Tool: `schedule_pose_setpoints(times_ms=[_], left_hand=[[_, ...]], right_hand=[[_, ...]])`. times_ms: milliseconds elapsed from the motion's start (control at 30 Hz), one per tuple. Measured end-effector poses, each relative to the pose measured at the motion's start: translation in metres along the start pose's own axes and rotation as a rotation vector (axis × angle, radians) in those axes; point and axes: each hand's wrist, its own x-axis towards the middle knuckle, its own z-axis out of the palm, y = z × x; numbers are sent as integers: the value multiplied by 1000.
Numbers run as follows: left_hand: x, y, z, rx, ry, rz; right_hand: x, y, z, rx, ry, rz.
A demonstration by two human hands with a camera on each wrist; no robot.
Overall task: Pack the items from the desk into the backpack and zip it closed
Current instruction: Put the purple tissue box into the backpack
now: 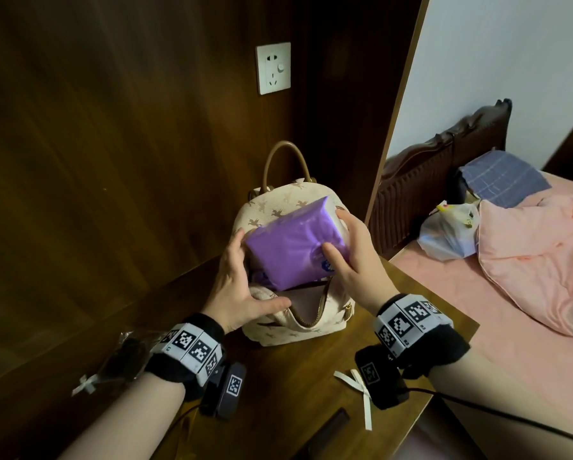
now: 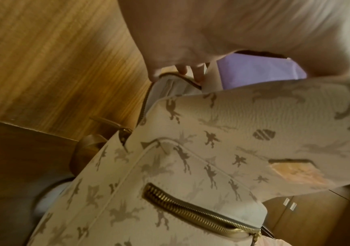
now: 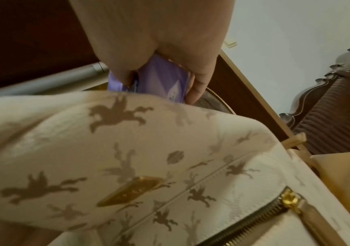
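Dark wood-panelled corner, wooden table (image 1: 311, 376) at lower centre of frame. Mid-frame, purple packet (image 1: 295, 247) half inside the open cream backpack (image 1: 298, 327), tilted, upper end protruding. Right hand (image 1: 351, 257) curled round the packet's right edge, thumb across its face; left hand (image 1: 238, 287) loosely spread, fingers on the packet's left edge, thumb at the backpack's mouth. Bow-tied wrapped items (image 1: 112, 363) lower left, white ribbon (image 1: 361, 393) lower right, not yet packed. Likely snag: packet catching on zipper teeth, or toppling the bag if pushed hard.

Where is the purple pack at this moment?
In the head view the purple pack is centre frame, held between both hands, its lower end inside the open backpack.
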Motion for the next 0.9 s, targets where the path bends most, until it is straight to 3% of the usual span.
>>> schedule_pose_setpoints(times_ms=[333, 467, 900], left_hand=[[4, -3, -2, 61, -32, 94], [9, -3, -6, 263, -55, 180], [17, 3, -12, 399, -219, 113]], right_hand=[[-5, 27, -5, -90, -87, -68], [-7, 30, -8, -125, -125, -128], [-9, 8, 0, -340, -244, -356]])
